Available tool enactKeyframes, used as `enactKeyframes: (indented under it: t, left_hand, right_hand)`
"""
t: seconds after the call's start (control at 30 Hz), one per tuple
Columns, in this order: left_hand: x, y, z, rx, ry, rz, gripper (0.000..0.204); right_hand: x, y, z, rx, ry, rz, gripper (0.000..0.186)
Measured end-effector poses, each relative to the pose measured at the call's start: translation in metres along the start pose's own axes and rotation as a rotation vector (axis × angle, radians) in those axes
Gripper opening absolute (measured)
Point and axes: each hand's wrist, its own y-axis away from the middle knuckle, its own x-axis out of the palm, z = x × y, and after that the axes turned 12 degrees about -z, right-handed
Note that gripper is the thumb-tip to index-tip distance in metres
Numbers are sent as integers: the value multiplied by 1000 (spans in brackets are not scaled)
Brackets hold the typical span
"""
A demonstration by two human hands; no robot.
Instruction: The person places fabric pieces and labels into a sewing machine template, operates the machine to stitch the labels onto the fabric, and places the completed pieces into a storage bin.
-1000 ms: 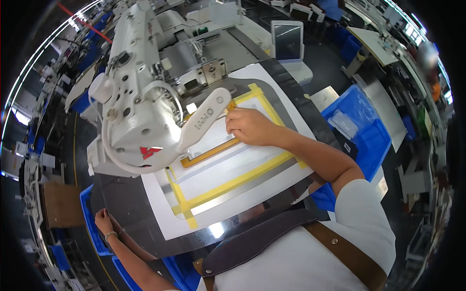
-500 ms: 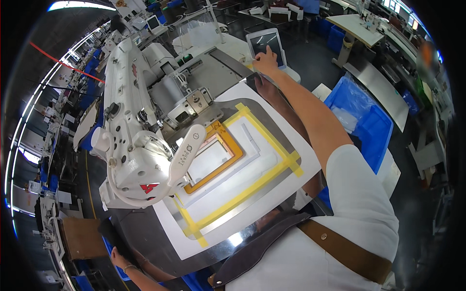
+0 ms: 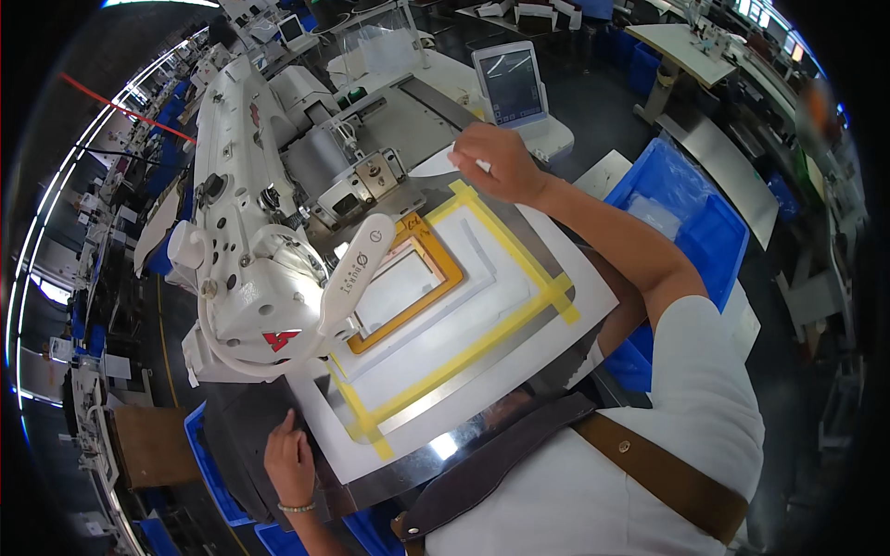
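Note:
My right hand [image 3: 499, 164] is closed at the far corner of a large white sheet [image 3: 593, 301], and a bit of white shows at both sides of the fingers. On that sheet lies a clear plate edged with yellow tape [image 3: 482, 350], and an orange frame [image 3: 451, 271] sits over it, beside the head of a white sewing machine [image 3: 250, 269]. My left hand [image 3: 291, 461] is at the near left, its index finger stretched out and the others loosely bent. Beneath and beside it is dark cloth [image 3: 243, 431]; nothing shows in its fingers.
A white-framed touchscreen [image 3: 512, 85] stands beyond my right hand. To the right is a blue bin [image 3: 691, 218] with clear plastic in it. Another blue bin [image 3: 197, 445] stands at the left, under the cloth. A white guard arm [image 3: 357, 273] reaches across the orange frame.
My right hand has left the touchscreen and come nearer, onto the sheet's far corner. My left hand has moved right and up, toward the sheet's left edge.

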Motion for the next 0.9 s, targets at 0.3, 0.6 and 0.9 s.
enactKeyframes:
  t: [0.3,0.6,0.9]
  left_hand:
    - [38,-15,-40,101,99,16,16]
    - [8,23,-39,-29,13,33,29]
    - [-22,64,-9,-13,-246,69,38]
  right_hand:
    - [42,48,178,-426,-349,685,22]
    - [135,76,221,-533,-41,703,20]
    - [133,78,221,-579,-75,547,9]
